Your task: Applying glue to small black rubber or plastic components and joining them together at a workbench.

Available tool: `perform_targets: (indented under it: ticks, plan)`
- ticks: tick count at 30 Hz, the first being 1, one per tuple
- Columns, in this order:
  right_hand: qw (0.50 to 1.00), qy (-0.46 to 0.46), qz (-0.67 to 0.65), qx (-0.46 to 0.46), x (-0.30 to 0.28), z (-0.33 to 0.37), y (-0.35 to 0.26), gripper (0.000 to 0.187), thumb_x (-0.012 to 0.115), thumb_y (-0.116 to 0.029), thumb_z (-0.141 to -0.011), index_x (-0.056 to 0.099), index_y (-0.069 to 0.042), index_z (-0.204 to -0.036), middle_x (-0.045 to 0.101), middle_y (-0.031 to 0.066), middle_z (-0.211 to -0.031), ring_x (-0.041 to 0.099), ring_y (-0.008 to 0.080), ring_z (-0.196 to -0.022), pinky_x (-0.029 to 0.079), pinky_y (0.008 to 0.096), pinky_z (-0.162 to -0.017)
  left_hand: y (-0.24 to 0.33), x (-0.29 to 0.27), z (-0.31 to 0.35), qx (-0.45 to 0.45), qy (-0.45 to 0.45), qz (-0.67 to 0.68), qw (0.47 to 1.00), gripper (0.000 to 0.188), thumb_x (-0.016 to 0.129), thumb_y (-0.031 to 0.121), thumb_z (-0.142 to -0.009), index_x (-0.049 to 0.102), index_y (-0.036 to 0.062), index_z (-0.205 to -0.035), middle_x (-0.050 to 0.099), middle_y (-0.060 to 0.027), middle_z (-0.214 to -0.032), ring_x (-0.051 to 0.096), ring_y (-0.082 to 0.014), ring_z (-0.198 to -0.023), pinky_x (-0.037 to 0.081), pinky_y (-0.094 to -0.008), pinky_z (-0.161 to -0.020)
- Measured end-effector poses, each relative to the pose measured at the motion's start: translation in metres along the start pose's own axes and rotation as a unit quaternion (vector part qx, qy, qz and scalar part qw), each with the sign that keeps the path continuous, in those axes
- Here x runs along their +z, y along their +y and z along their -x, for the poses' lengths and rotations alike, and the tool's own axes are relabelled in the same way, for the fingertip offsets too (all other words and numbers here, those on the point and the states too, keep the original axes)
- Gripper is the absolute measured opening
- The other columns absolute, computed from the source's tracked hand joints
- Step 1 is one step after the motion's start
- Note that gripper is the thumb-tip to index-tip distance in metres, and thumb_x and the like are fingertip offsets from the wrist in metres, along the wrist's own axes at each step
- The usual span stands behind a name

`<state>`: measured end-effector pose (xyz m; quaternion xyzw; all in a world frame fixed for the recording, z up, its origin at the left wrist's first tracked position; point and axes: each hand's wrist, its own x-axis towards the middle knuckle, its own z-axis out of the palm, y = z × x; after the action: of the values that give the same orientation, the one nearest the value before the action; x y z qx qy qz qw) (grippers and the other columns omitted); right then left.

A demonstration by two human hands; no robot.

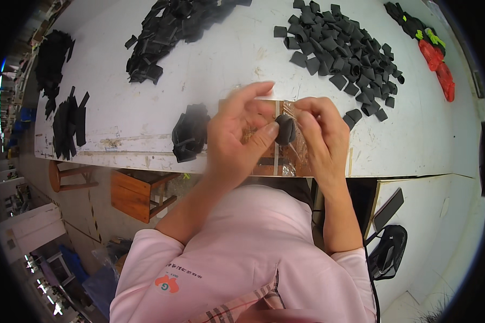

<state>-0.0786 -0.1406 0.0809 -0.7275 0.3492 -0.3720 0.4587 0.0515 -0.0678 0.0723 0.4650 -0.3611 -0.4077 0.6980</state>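
Observation:
A small black piece of folded, rounded fabric-like material (285, 130) is between my hands, above a brown taped board (269, 167) at the table's front edge. My left hand (237, 132) pinches its left side: the thumb tip lies on it, the index finger reaches out above, and other fingers are curled. To the right, my right hand (326, 132) has its thumb and fingers drawn together close to the piece; what they hold, if anything, is hidden. Left of the board sits a small stack of flat black pieces (191, 133).
A large pile of black rolled pieces (350, 56) spreads at the back right. Flat black pieces (164, 37) are heaped at the back left, with black strips (70, 126) nearer the left edge. Red plastic bags (436, 67) lie far right. A wooden stool (132, 194) stands below the table.

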Motion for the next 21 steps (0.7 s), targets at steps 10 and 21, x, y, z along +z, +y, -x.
perform_targets:
  ticks: [10, 21]
  plan:
    - [0.982, 0.019, 0.061, -0.178, 0.003, 0.012, -0.024, 0.029, 0.071, -0.004, -0.059, 0.056, -0.002, -0.084, 0.053, 0.0066, -0.070, 0.050, 0.0193, -0.059, 0.040, 0.0281, -0.049, 0.011, 0.008, 0.005, 0.080, -0.017, 0.069, 0.994, 0.009, 0.054, 0.006, -0.082, 0.055, -0.0005, -0.087, 0.054, -0.0093, -0.085, 0.050, -0.0178, -0.081, 0.042, -0.0290, -0.075]
    - [0.976, 0.042, 0.066, -0.201, 0.007, 0.011, -0.008, 0.014, 0.064, 0.003, -0.062, 0.057, -0.001, -0.074, 0.052, 0.0071, -0.066, 0.048, 0.0202, -0.056, 0.039, 0.0283, -0.048, -0.001, -0.006, 0.013, 0.065, 0.003, 0.117, 0.991, 0.014, 0.055, 0.008, -0.083, 0.054, -0.0029, -0.092, 0.055, -0.0089, -0.089, 0.051, -0.0139, -0.080, 0.040, -0.0252, -0.074]
